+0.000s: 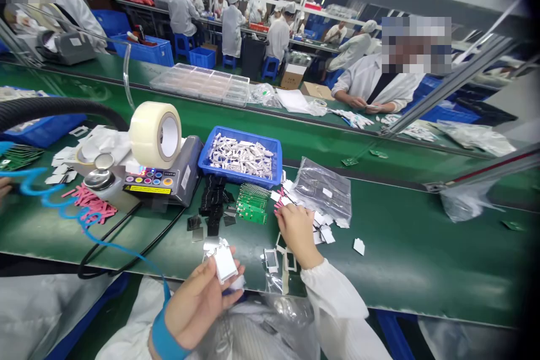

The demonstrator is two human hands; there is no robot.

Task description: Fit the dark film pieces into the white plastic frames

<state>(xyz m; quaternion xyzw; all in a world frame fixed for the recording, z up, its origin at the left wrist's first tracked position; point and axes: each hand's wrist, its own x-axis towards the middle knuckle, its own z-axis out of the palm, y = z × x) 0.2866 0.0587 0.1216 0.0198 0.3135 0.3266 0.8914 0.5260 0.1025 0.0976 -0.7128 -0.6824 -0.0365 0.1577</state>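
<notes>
My left hand [202, 298], a blue band round its wrist, grips a small white framed panel [225, 264] between thumb and fingers, above the bench's front edge. Over the loose white pieces [324, 230], my right hand [295, 228] points down with its fingers drawn together. Its fingertips are beside a few pink strips [279, 197]; what they hold, if anything, is hidden. Left of this hand stand green circuit boards [252, 208] in a row. Open white frames [270, 260] lie nearer to me.
A blue bin [240, 177] of white frames stands behind the boards, beside a tape dispenser [185, 180] topped by a tape roll [147, 134]. Black pieces [212, 202] lie in front. A grey bag [324, 188] rests right. A coiled blue cord [126, 250] crosses left. A co-worker [375, 87] sits opposite.
</notes>
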